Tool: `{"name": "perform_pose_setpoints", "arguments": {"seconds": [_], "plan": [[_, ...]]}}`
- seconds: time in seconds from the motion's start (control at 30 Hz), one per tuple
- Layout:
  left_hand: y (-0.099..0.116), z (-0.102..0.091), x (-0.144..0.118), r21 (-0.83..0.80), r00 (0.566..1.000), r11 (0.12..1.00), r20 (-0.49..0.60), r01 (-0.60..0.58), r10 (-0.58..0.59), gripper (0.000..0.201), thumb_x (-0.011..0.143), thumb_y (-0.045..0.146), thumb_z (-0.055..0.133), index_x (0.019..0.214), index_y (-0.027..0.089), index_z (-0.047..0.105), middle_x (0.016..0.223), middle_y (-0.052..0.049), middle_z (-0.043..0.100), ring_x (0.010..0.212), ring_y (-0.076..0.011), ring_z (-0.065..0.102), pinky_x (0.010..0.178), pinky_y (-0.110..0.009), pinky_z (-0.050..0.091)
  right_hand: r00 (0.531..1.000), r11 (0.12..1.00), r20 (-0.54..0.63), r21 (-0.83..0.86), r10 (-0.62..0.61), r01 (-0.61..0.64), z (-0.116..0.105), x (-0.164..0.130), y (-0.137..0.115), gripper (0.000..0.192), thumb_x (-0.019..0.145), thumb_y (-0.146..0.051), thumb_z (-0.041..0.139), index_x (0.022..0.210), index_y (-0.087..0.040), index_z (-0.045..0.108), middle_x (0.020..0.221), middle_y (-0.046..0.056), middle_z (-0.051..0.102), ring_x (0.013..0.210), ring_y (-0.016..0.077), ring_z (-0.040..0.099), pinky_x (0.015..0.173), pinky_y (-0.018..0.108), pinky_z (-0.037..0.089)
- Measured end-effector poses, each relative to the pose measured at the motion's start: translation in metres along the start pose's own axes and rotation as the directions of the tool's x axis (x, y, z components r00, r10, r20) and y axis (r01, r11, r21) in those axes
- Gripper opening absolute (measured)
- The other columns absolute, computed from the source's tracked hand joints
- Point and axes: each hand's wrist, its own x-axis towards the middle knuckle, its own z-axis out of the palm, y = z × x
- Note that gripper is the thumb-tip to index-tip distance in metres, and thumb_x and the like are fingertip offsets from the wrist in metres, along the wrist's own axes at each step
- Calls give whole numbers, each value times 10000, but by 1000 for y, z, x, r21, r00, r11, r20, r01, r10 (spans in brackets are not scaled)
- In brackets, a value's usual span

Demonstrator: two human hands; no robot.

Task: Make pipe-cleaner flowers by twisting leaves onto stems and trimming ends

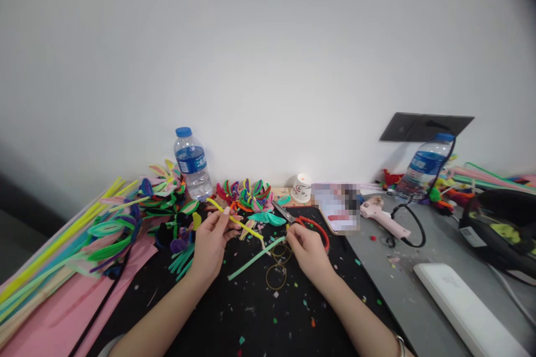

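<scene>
The left hand [211, 242] has its grip pinching a yellow fuzzy stem [248, 227] toward the black mat's [251, 318] far edge. The right hand's [309, 248] grip pinches a mint stem's [257, 257] end; scissors [290, 220] lie near the far-right corner.
</scene>
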Motion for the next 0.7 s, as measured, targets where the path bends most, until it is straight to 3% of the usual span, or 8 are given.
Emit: {"name": "perform_pose_setpoints", "arguments": {"seconds": [0.07,0.17,0.27,0.4,0.53,0.7], "plan": [[-2,1,-1,-40,998,997,35,60,-59,235,706,344,694,772,138,603,729,-15,667,615,-94,616,584,-174,500,1000,1000,13,-6,-16,16,0,0,0,121,798,-223,506,770,-205,622,556,-29,488,492,121,414,484,230,309],[-5,3,-4,-49,992,992,55,114,-112,274,678,358,717,781,138,591,756,-24,691,645,-105,654,576,-162,512,1000,997,5,66,-27,27,1,-1,-2,275,744,-190,570,1009,-234,631,631,-26,555,479,111,429,503,233,361],[-6,9,-11,12,978,984,104,179,-179,290,684,380,707,800,147,578,786,-37,704,678,-129,675,553,-162,512,995,965,90,257,36,-58,5,-3,-6,287,692,-184,623,974,-234,642,707,-13,615,481,101,465,485,229,394],[-8,14,-19,136,959,971,183,194,-217,298,709,409,674,794,141,575,721,-38,694,619,-139,671,535,-184,509,971,805,202,550,129,-222,9,-6,-14,151,679,-178,618,826,-198,647,672,-8,642,480,107,541,456,222,432],[-10,12,-21,308,938,946,287,102,-195,297,748,435,614,775,142,574,642,-37,676,564,-159,655,548,-241,508,966,730,182,633,184,-258,8,-5,-18,76,665,-168,640,740,-177,636,521,-29,591,422,100,530,373,184,377],[-11,9,-25,539,863,819,492,-196,-117,346,852,437,445,638,175,514,547,-5,611,446,-137,573,479,-235,418,946,681,271,660,175,-315,10,-6,-18,115,712,-266,630,699,-164,578,467,-34,574,349,91,492,354,196,409]]}}
